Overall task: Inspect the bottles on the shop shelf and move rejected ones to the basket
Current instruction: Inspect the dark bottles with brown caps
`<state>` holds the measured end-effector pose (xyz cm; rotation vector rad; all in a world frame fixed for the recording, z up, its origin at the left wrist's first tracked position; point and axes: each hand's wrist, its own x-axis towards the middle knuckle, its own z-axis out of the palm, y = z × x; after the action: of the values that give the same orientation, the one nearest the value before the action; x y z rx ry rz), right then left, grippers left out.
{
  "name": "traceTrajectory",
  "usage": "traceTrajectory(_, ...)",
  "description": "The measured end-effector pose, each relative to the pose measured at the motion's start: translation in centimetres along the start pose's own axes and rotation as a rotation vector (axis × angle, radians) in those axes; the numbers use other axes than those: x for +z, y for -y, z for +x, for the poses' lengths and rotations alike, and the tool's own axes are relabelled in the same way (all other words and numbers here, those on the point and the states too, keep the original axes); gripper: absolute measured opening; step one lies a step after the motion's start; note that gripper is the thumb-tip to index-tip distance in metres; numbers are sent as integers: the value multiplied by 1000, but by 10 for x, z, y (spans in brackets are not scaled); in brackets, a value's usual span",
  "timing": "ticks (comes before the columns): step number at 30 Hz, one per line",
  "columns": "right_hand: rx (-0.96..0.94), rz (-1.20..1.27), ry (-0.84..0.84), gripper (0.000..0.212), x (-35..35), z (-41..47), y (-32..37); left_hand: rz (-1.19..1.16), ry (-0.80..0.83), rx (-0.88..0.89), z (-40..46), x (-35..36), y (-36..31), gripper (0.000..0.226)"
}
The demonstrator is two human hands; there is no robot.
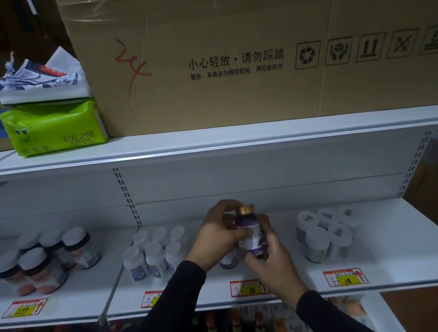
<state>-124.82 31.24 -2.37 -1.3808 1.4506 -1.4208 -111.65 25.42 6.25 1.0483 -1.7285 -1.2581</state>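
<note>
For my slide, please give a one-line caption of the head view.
Both hands, left hand and right hand, hold a purple-labelled bottle above the white shelf.

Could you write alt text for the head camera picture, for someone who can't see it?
Both hands, left hand and right hand, hold a purple-labelled bottle with a copper cap above a white shop shelf stocked with clusters of white-capped bottles and price tags.

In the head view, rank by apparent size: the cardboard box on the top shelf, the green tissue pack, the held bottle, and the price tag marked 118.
1. cardboard box
2. green tissue pack
3. held bottle
4. price tag marked 118

The bottle and tag look close in size, and the bottle is nearer the camera, so that order is unsure.
</note>
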Motion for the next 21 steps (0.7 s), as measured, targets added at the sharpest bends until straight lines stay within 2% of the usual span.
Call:
traceTrajectory(4, -1, -14, -7, 60, -2, 2, 0, 8, 34, 49, -1, -1, -1, 39)
traceTrajectory(9, 12, -34, -12, 58, -4, 5, 0, 84, 151, 63, 0, -4, 3, 59)
traceTrajectory(14, -5, -100, -36, 64, -6, 8, -7, 111, 182, 66, 0, -3, 7, 65)
traceTrajectory(17, -6, -117, -44, 64, -6, 9, -10, 146, 175, 65, 0, -3, 5, 60)
traceTrajectory(21, 1, -102, -27, 58, -8, 8, -12, 280, 137, 106, 1, 1, 5, 41)
